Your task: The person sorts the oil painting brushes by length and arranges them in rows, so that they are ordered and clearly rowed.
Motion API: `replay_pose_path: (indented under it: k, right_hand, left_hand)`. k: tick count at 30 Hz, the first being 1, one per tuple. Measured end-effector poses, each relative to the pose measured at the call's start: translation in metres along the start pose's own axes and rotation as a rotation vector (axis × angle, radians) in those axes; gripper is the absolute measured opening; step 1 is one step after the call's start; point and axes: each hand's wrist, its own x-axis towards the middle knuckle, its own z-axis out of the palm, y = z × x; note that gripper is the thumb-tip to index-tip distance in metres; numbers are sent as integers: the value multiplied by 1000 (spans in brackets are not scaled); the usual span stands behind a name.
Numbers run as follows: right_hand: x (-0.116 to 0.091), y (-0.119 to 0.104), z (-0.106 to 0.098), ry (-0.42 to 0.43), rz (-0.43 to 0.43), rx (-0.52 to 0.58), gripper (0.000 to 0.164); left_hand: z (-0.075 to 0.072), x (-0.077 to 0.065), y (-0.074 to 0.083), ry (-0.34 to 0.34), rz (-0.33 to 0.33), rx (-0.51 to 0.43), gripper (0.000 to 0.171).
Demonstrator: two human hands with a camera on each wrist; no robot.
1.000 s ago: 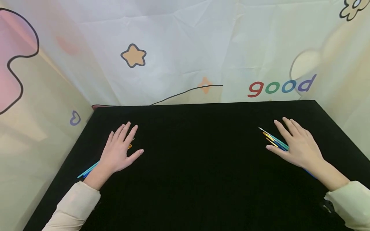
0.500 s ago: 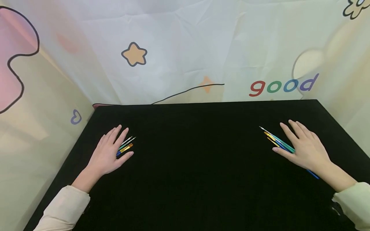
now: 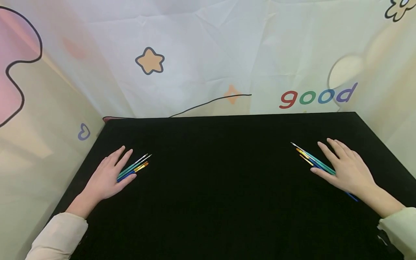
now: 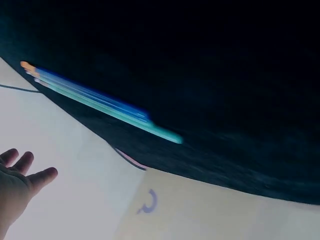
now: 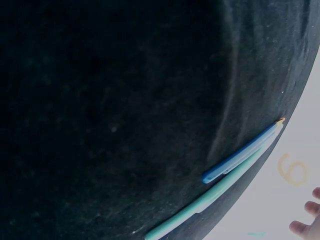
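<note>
At the left of the black table lies a bundle of several paintbrushes (image 3: 130,170) with blue and teal handles; their bristle tips point toward the back right. My left hand (image 3: 105,177) is over the handle ends, fingers spread, gripping nothing. In the left wrist view these paintbrushes (image 4: 100,100) lie apart from the fingers. A second bundle of paintbrushes (image 3: 320,164) lies at the right, tips toward the back left. Over its handles my right hand (image 3: 351,169) is held with spread fingers and partly hides them. The right wrist view shows these paintbrushes (image 5: 240,160) lying on the cloth.
The black-covered table (image 3: 221,180) stretches between the two bundles. Behind it and at the sides hangs a pale printed curtain (image 3: 201,54) with a star and the word "good". Light sleeves (image 3: 60,234) cover both forearms.
My left hand has moved left and toward me, uncovering more of the left paintbrushes. The right hand has shifted slightly right and toward me. Both bundles stay in place.
</note>
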Motion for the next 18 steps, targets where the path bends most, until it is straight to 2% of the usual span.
replay_pose_path:
  k: [11, 18]
  right_hand:
    - [-4, 8, 8, -33, -23, -15, 77]
    - [-10, 16, 16, -30, -83, -9, 67]
  left_hand:
    - [-2, -15, -21, -73, -82, 33, 79]
    - [1, -23, -31, -130, -103, 31, 78]
